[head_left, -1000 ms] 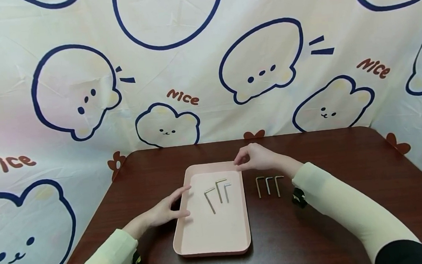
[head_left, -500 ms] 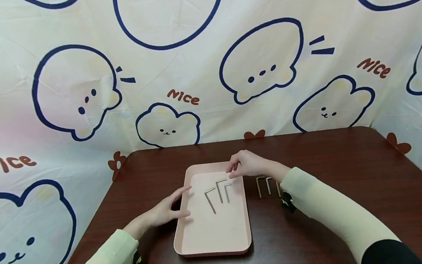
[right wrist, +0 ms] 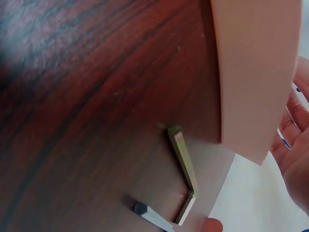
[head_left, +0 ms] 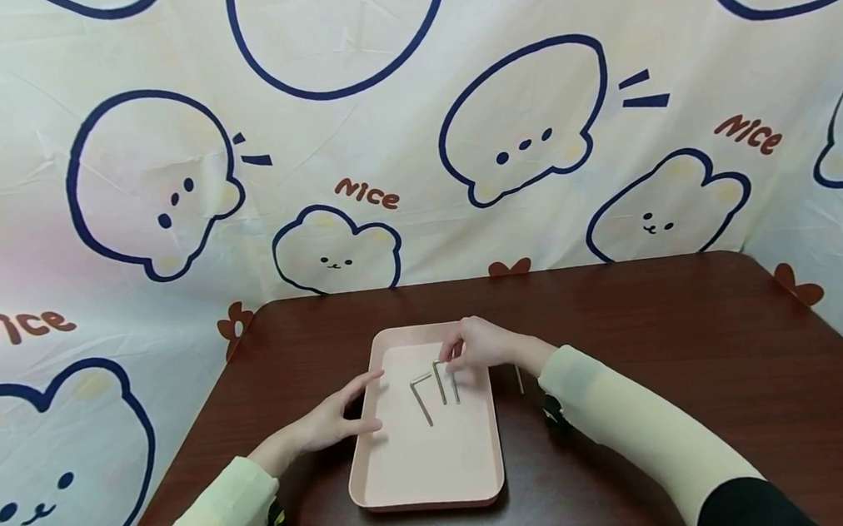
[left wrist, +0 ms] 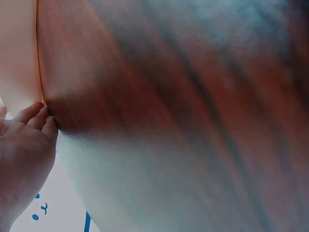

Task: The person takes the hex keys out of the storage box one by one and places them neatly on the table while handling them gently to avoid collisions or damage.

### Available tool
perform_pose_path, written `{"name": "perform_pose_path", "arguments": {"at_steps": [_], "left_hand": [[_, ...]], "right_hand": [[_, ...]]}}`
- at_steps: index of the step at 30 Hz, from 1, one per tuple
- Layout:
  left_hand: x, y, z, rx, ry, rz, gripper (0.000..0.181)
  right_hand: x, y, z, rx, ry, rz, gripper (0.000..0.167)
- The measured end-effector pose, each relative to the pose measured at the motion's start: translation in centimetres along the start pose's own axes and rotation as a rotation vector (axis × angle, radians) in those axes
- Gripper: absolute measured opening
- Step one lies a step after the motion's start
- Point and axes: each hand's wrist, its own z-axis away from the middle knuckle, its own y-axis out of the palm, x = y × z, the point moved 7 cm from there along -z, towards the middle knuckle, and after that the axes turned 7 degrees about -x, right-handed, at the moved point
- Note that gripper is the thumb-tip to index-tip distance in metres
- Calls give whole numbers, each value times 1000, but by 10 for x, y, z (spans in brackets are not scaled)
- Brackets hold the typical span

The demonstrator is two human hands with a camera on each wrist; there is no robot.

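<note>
My left hand [head_left: 324,418] rests at the left rim of a pale pink tray [head_left: 425,471], thumb and fingers spread apart; in the left wrist view its fingers meet the tray's edge. Over the tray's upper right part is my right hand [head_left: 485,343], with bent fingers at the short arm of the silver hex key [head_left: 456,389]. Those fingertips cover that arm, so whether they pinch it is hidden. Beside it lie a middle hex key [head_left: 440,385] and a left hex key [head_left: 422,403], both brassy and L-shaped.
On the dark wooden table [head_left: 647,343], right of the tray, lie more hex keys, mostly hidden by the right arm; the right wrist view shows a brassy hex key [right wrist: 183,162] and a silver hex key [right wrist: 152,215]. A patterned cloth [head_left: 427,237] hangs behind.
My right hand has moved left and down from the tray's upper right corner to the silver hex key. Its arm now covers most of the keys on the table. The left hand stays put.
</note>
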Motion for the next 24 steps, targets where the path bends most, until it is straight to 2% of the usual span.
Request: {"name": "perform_pose_path", "arguments": {"at_steps": [13,20,24], "left_hand": [[-1,0,0,3,13,3,77],[-1,0,0,6,11,3,77],[-1,0,0,2,12,0,77]], "right_hand": [[-13,8,-3,5,41,95,6],[-13,13,-4,8,17,244,9],[-11,14,-4,-10,27,274,7]]}}
